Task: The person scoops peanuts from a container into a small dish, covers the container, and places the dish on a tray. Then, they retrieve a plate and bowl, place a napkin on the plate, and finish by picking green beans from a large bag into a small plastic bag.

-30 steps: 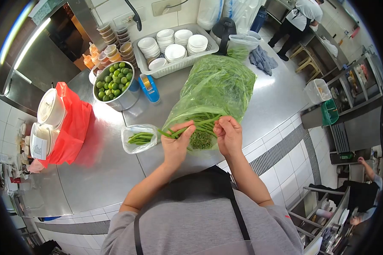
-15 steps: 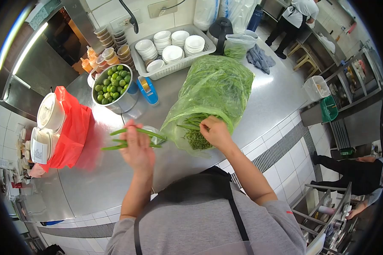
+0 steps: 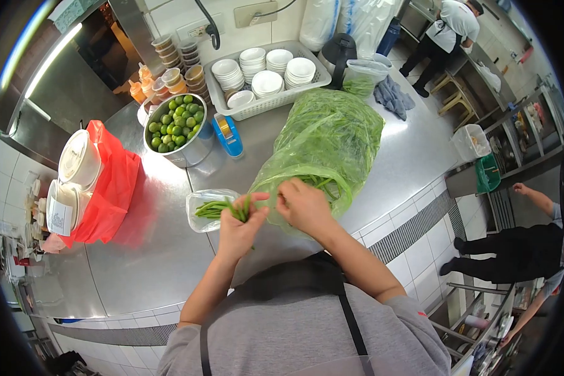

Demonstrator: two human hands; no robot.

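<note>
My left hand (image 3: pixel 237 235) is closed around several green beans (image 3: pixel 245 207), their tips poking up between thumb and fingers. Just beyond it, a small clear plastic container (image 3: pixel 197 220) holds more green beans (image 3: pixel 212 208). My right hand (image 3: pixel 306 205) is at the mouth of a large green plastic bag (image 3: pixel 332 135), close to my left fingertips. Its fingers are curled together in a pinch, and whatever they hold is hidden. Inside the bag's opening, loose green beans (image 3: pixel 319 183) show behind that hand.
A metal pot of limes (image 3: pixel 177 125), a blue tape dispenser (image 3: pixel 229 138) and a basket of white bowls (image 3: pixel 276 106) stand toward the wall. A red bag with containers (image 3: pixel 116 188) is at left, a grey cloth (image 3: pixel 393 97) at right. Two people (image 3: pixel 448 31) work across the aisle.
My left hand has moved right, toward my right hand, uncovering the container with beans. The beans in it now point upward. My right hand has shifted slightly left at the bag's mouth.
</note>
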